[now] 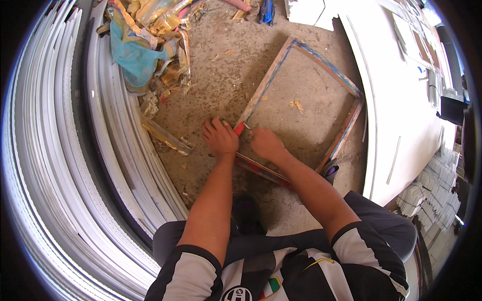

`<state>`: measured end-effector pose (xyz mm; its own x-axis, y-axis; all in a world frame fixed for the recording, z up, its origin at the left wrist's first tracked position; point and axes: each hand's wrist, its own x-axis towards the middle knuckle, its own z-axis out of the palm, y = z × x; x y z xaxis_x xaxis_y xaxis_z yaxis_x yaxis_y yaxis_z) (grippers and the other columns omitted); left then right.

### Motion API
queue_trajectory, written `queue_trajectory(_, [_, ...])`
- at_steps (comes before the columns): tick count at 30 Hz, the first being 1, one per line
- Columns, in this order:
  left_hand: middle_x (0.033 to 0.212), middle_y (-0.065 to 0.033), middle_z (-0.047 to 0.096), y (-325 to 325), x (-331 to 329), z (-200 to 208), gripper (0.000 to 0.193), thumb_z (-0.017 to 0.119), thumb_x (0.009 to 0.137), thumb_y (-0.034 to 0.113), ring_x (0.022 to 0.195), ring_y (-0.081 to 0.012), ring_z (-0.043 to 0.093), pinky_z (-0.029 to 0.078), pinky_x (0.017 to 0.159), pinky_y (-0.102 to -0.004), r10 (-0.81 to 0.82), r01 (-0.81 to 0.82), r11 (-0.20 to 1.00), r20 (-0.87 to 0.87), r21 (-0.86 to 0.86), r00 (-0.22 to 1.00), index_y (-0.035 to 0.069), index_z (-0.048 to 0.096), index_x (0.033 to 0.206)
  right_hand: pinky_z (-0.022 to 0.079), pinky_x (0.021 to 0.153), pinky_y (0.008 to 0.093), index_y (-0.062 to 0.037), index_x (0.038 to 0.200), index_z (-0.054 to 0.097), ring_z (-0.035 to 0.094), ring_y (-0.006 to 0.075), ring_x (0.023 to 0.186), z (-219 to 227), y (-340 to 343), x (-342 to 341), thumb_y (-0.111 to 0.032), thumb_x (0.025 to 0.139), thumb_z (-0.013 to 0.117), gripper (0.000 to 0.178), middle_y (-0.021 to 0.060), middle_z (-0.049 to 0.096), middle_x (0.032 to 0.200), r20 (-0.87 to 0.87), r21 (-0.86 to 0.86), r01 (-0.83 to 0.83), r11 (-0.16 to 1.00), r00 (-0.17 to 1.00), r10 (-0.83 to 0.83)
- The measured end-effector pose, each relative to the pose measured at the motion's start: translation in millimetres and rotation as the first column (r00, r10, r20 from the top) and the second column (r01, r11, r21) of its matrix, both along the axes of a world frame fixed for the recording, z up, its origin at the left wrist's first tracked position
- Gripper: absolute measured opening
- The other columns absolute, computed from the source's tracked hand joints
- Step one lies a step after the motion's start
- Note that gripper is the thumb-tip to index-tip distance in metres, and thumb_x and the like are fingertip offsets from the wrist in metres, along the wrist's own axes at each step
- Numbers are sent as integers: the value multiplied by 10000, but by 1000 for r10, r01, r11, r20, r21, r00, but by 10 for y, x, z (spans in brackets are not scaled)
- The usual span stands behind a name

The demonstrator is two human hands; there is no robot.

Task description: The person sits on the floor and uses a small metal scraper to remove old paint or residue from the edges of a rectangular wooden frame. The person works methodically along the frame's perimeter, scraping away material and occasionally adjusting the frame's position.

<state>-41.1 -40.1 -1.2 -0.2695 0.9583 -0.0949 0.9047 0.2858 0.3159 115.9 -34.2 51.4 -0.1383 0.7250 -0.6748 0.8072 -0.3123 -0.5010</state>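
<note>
Frame (267, 80): left corner beside left hand (221, 138); right hand (267, 144) over open middle; cannot tell either grip.

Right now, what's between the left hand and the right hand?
Head view: a small red object with a short metal tip, probably a tool, against the wooden frame between left hand and right hand.

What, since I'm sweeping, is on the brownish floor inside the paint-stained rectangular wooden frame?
Small, irregular tan scraps show; the bare right hand hides the floor beneath it.
</note>
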Motion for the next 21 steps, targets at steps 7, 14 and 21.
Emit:
queue_trajectory(7, [1376, -235, 446, 3, 48, 11, 321, 459, 1044, 224, 1332, -449, 393, 309, 1111, -591, 3, -3, 1000, 11, 20, 1000, 41, 459, 1308, 513, 941, 563, 4, 1083, 696, 651, 485, 1064, -67, 237, 200, -249, 962, 535, 324, 307, 684, 1077, -20, -52, -168, 984, 986, 167])
queue_trajectory(14, [1294, -247, 507, -3, 16, -126, 324, 508, 1006, 235, 1231, -460, 462, 366, 1035, -578, -10, 12, 987, -12, 162, 1000, 51, 515, 1272, 499, 945, 562, -38, 1133, 678, 650, 457, 1064, -335, 155, 361, -284, 992, 512, 329, 272, 686, 1104, -138, 131, -200, 971, 966, 217])
queue_trajectory(21, [1282, -240, 510, -5, 22, -85, 315, 531, 998, 229, 1235, -453, 461, 368, 1042, -571, 1, 3, 990, -25, 139, 1000, 52, 516, 1259, 508, 902, 557, -19, 1116, 671, 644, 468, 1011, -260, 81, 300, -279, 1004, 520, 321, 251, 698, 1038, -90, 146, -154, 977, 982, 168])
